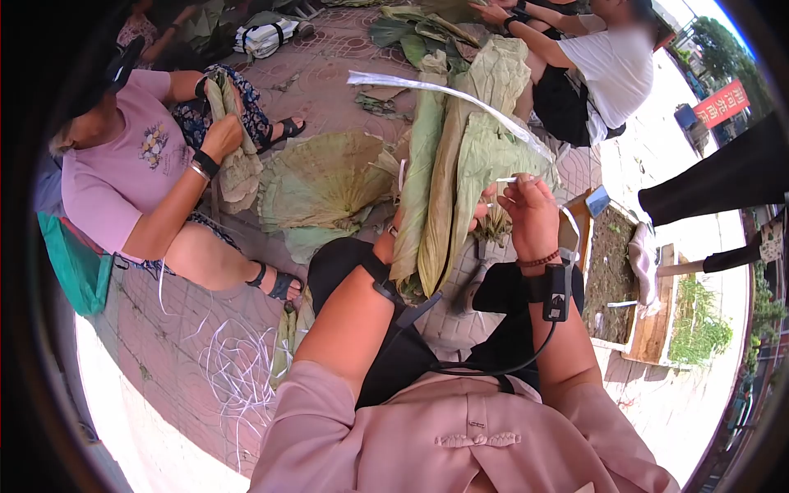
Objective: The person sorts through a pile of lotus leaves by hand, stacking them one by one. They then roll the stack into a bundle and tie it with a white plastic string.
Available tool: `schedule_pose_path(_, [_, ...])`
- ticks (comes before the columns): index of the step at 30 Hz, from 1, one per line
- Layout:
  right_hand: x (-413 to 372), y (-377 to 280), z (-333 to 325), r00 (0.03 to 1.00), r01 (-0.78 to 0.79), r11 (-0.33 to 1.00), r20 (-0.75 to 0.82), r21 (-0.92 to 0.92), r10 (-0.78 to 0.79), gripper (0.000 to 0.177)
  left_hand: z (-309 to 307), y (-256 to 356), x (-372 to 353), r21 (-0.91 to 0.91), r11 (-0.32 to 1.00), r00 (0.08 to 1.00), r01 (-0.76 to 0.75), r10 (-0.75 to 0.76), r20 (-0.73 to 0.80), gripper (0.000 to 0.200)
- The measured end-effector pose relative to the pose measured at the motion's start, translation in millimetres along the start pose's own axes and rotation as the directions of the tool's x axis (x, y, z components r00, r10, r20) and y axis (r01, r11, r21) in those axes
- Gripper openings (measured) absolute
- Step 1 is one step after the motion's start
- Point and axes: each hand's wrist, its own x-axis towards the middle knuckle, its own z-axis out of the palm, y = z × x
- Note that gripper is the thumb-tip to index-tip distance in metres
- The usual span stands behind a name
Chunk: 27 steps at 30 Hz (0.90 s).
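Note:
A long bundle of dried, folded lotus leaves [448, 181], green and brown, stands tilted in front of me. My left hand [386, 245] is wrapped around it from behind; the bundle hides most of that hand, though fingertips show at its right side. On the right of the leaves, my right hand [532, 215] is closed, with a white strip [509, 179] pinched between thumb and fingers. More of this flat white tie [448, 89] arches over the top of the bundle and hangs down past my right hand.
A person in a pink shirt [131, 164] sits at left, holding a folded leaf [234, 168]. Large dried leaves [325, 181] lie on the paving. Loose white strips [238, 366] are heaped at lower left. Another person [604, 62] sits at upper right. A planter [604, 275] stands at right.

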Motion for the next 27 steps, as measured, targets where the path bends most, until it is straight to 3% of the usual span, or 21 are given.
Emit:
schedule_pose_path(1, [3.4,-1.8,-6.4,1.000,0.011,1.000,-0.023,0.000,-0.011,0.010,7.7,-0.6,6.2,-0.094,0.991,0.988,0.097,-0.084,0.131,0.043])
schedule_pose_path(3, [10.8,-6.3,-19.5,0.996,0.065,0.997,-0.057,-0.048,-0.068,0.010,-2.3,8.2,6.9,-0.056,0.989,0.978,0.139,-0.128,0.165,0.044])
schedule_pose_path(4, [13.6,-9.5,-25.5,0.991,0.086,0.994,-0.098,-0.064,-0.092,0.009,-1.9,12.2,8.8,-0.088,0.958,0.920,0.274,-0.235,0.315,0.046])
schedule_pose_path(5, [16.0,-13.3,-32.2,0.989,0.093,0.994,-0.113,-0.064,-0.100,0.009,-2.2,13.8,7.7,-0.091,0.953,0.916,0.290,-0.248,0.316,0.046])
schedule_pose_path(7, [20.6,-21.3,-47.0,0.971,0.137,0.989,-0.190,-0.055,-0.145,0.008,1.6,15.2,3.8,-0.067,0.987,0.982,0.148,-0.139,0.128,0.042])
schedule_pose_path(13, [29.9,-64.3,-96.8,0.902,0.284,0.955,-0.316,-0.083,-0.295,0.007,4.6,13.8,2.6,-0.056,0.984,0.981,0.167,-0.160,0.111,0.048])
schedule_pose_path(15, [25.0,-81.7,-109.5,0.859,0.330,0.937,-0.375,-0.113,-0.348,0.009,-3.4,25.2,8.7,-0.047,0.895,0.851,0.444,-0.404,0.334,0.042])
schedule_pose_path(16, [22.1,-90.0,-115.0,0.830,0.365,0.922,-0.404,-0.129,-0.385,0.010,4.4,29.9,10.5,-0.008,0.874,0.834,0.486,-0.461,0.304,0.038])
schedule_pose_path(17, [20.6,-97.4,-122.4,0.799,0.399,0.905,-0.430,-0.146,-0.422,0.011,3.4,30.7,7.9,-0.012,0.874,0.835,0.486,-0.460,0.301,0.038])
schedule_pose_path(19, [12.9,-111.7,-149.3,0.819,0.402,0.912,-0.411,-0.087,-0.400,0.012,1.0,31.2,0.7,-0.061,0.956,0.925,0.286,-0.259,0.277,0.046])
schedule_pose_path(21, [2.5,-122.7,-161.6,0.827,0.424,0.890,-0.328,-0.169,-0.457,0.014,12.7,30.0,-4.0,0.032,0.980,0.946,0.195,-0.196,0.259,0.047])
schedule_pose_path(23, [-10.6,-126.4,-152.9,0.848,0.425,0.888,-0.267,-0.178,-0.459,0.015,31.7,16.2,-6.7,0.072,0.992,0.986,-0.106,0.095,0.141,0.047])
schedule_pose_path(25, [-21.6,-120.8,-139.7,0.870,0.396,0.896,-0.231,-0.202,-0.436,0.017,20.2,25.3,-8.4,0.029,0.999,0.989,-0.025,0.020,0.144,0.050])
schedule_pose_path(27, [-28.6,-108.7,-123.0,0.926,0.327,0.883,-0.074,-0.336,-0.371,0.020,16.2,27.1,-10.9,-0.008,0.998,0.987,0.059,-0.057,0.153,0.053])
